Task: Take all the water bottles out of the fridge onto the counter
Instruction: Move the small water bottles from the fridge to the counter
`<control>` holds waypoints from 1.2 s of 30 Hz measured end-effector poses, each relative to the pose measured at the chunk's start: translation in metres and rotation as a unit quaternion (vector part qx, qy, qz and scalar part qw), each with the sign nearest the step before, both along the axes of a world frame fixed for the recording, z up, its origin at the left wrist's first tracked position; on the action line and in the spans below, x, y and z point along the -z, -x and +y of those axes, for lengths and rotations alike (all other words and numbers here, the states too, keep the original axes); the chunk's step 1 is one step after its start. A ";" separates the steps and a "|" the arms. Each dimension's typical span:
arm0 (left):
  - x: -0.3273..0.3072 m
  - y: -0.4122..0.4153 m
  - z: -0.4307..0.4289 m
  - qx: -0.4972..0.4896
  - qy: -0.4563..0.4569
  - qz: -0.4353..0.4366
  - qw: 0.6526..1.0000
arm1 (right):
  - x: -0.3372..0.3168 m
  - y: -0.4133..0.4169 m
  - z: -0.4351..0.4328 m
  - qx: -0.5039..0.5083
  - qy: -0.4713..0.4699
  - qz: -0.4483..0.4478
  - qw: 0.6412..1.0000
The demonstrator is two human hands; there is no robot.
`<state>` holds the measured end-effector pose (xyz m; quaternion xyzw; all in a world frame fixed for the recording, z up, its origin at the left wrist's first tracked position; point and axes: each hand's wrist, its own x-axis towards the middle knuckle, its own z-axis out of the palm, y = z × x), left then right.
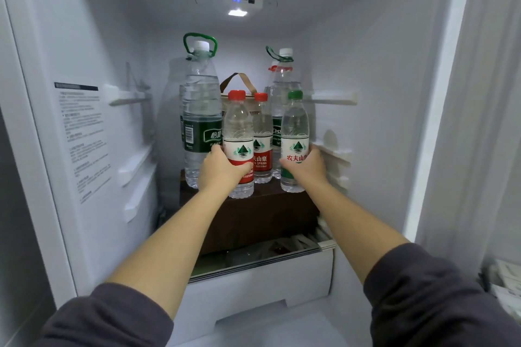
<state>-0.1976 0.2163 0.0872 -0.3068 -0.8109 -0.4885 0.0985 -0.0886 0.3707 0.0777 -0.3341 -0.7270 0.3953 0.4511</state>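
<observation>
Inside the open fridge, several water bottles stand on a dark brown box (262,214). My left hand (221,167) grips a small red-capped bottle (238,132) at its label. My right hand (306,165) grips a small green-capped bottle (294,129) at its label. Between them, further back, stands another small red-capped bottle (262,132). A large bottle with a green carry handle (198,110) stands at the back left. A second large bottle (283,76) stands at the back right, partly hidden, with a red cap showing beside it.
A brown bag with a strap handle (238,84) sits behind the small bottles. Shelf rails jut from both fridge walls (332,98). A white drawer (262,276) lies below the box. The fridge light (237,13) is on overhead.
</observation>
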 end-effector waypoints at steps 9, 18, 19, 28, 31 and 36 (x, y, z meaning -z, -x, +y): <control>0.021 0.003 0.011 0.058 -0.127 -0.084 0.987 | 0.007 0.011 0.009 -0.038 0.063 0.043 0.996; 0.031 -0.003 0.023 0.080 -0.182 -0.081 0.977 | 0.012 -0.007 -0.019 -0.030 0.053 0.115 0.991; 0.029 -0.004 0.022 0.082 -0.182 -0.080 0.977 | 0.013 -0.011 -0.023 -0.030 0.055 0.122 0.991; 0.037 -0.062 -0.016 0.114 -0.216 -0.065 0.968 | 0.031 -0.070 -0.055 -0.012 0.040 0.141 0.989; 0.048 -0.090 -0.033 0.115 -0.226 -0.082 0.964 | 0.037 -0.099 -0.069 -0.017 0.031 0.124 0.992; 0.067 -0.142 -0.063 0.132 -0.252 -0.113 0.952 | 0.048 -0.156 -0.100 -0.035 0.015 0.096 0.995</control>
